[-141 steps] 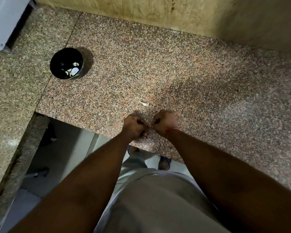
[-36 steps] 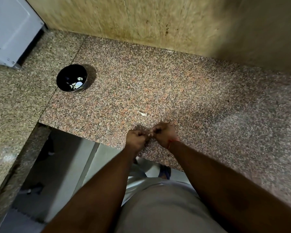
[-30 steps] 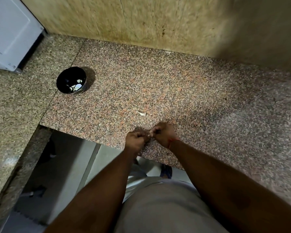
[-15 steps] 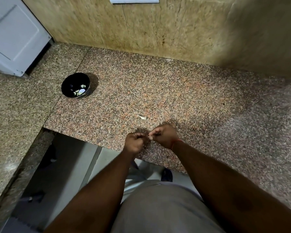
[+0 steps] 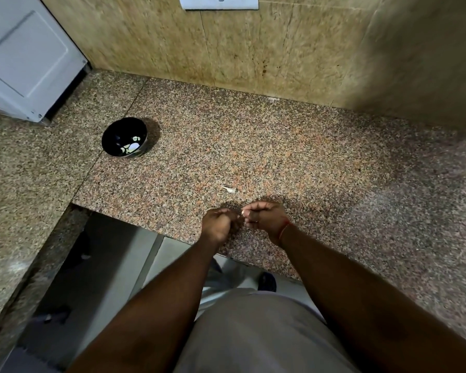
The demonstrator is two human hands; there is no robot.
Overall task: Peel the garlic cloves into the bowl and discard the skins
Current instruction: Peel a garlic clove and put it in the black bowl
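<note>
Hands meet just above the front edge of the granite counter, and the bowl is your landmark for everything else. Your left hand sits well to the right of the black bowl and nearer to you, its fingers curled inward toward the other hand. Your right hand is just beyond it on the side away from the bowl, fingers also curled, with a red thread round the wrist. The two sets of fingertips touch, pinching a small pale garlic clove between them; only a sliver of it shows, so you cannot tell how much skin is on it.

The bowl stands on the counter, far to the left of your hands and farther from you, with several pale peeled cloves lying in its bottom. One small white piece of skin lies loose on the granite, to the right of the bowl and just beyond your hands, touching neither.

Behind the bowl and to its left stands a white appliance. On the tan wall behind and to the right of the bowl, a white switch plate shows at the top edge.
</note>
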